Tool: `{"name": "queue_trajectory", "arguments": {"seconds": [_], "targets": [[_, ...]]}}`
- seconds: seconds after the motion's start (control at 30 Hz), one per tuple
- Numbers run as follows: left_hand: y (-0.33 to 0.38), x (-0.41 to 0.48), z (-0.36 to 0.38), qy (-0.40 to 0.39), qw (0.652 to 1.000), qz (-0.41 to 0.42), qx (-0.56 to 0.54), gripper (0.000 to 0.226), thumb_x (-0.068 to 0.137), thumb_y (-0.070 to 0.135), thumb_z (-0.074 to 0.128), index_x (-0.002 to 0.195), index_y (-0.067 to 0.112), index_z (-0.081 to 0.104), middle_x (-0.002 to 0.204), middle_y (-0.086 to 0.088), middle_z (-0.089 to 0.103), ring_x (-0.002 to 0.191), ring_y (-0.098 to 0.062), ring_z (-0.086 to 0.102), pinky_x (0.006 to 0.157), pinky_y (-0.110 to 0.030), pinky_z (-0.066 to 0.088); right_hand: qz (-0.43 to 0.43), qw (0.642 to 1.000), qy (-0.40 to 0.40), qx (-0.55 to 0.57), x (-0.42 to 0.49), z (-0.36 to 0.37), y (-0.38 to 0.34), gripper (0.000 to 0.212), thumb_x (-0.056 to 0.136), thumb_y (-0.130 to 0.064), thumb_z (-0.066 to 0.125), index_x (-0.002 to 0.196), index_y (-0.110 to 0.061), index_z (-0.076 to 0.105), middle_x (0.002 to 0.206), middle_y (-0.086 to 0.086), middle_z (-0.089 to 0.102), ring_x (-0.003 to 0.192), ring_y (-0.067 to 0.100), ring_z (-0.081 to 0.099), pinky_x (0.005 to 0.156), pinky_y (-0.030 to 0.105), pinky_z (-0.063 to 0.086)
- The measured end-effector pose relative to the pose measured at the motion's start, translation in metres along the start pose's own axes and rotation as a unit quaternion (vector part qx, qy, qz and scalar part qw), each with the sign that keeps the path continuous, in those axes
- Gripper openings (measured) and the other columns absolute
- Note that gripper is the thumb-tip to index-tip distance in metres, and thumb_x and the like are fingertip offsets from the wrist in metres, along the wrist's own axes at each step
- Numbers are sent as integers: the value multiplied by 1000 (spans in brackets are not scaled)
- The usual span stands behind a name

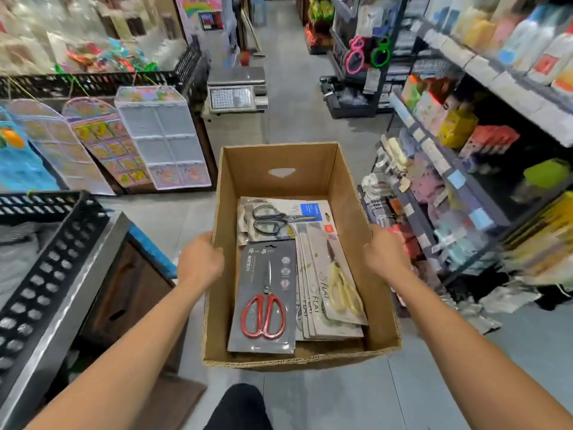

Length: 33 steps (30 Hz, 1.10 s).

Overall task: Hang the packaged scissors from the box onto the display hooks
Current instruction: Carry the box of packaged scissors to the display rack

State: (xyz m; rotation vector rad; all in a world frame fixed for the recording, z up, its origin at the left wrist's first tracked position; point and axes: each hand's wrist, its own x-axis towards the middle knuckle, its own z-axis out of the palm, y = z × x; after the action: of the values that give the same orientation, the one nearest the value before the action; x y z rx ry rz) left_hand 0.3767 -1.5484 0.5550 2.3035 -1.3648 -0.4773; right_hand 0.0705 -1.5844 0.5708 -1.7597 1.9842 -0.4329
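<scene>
While the left hand (201, 259) and right hand (384, 252) each grip a side wall of the cardboard box (279, 162), the packaged scissors (338, 287) lie flat inside. The red-handled pack (263, 302) runs lengthwise, nearer the left wall. The blurry display hooks (376, 193) are right of the box, I think.

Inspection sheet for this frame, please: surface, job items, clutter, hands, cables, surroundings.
Surface: grey tile floor.
Job's things: open box holds a red scissors pack, a black scissors pack and stacked cream scissors packs, all lying flat.
Clutter: nothing seen.
Hands: left hand grips the box's left wall; right hand grips its right wall.
Cables: nothing seen.
Surroundings: stocked shelves right, hanging organisers left, scale ahead.
</scene>
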Motion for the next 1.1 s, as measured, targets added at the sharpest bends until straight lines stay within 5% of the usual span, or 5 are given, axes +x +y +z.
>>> {"name": "queue_trajectory", "arguments": {"seconds": [0.4,0.6,0.8,0.93,1.1], "targets": [[108,360,58,-39,999,20,-9,29,84,11,48,102,23,66,97,-11,71,91,-36,64,76,-38,54,64,998,12,-7,334,22,-86,22,96,-10,44,113,-7,58,105,16,66,95,34,62,68,30,41],[201,521,76,-56,996,76,10,16,84,13,49,91,20,62,97,-15,71,95,-37,64,79,-40,54,112,993,38,25,491,7,-103,14,93,-10,43,93,-14,56,88,9,62,75,29,56,62,31,42],[301,684,143,-75,990,115,42,17,86,10,52,97,14,65,97,-16,70,95,-39,63,77,-38,51,128,990,51,24,678,-1,-87,21,88,-7,43,74,-21,50,86,12,65,78,33,61,63,35,49],[386,796,191,-75,989,117,39,22,84,11,50,98,17,66,93,-13,71,88,-34,65,75,-38,56,140,988,65,16,811,-24,-77,21,91,-15,42,102,-16,60,99,10,66,91,35,63,68,34,46],[496,918,230,-77,989,123,33,18,84,11,49,94,16,63,95,-15,69,91,-36,64,76,-38,54,142,987,72,22,958,-77,-83,7,91,-13,44,88,-12,51,102,21,65,99,40,59,71,38,46]]}}
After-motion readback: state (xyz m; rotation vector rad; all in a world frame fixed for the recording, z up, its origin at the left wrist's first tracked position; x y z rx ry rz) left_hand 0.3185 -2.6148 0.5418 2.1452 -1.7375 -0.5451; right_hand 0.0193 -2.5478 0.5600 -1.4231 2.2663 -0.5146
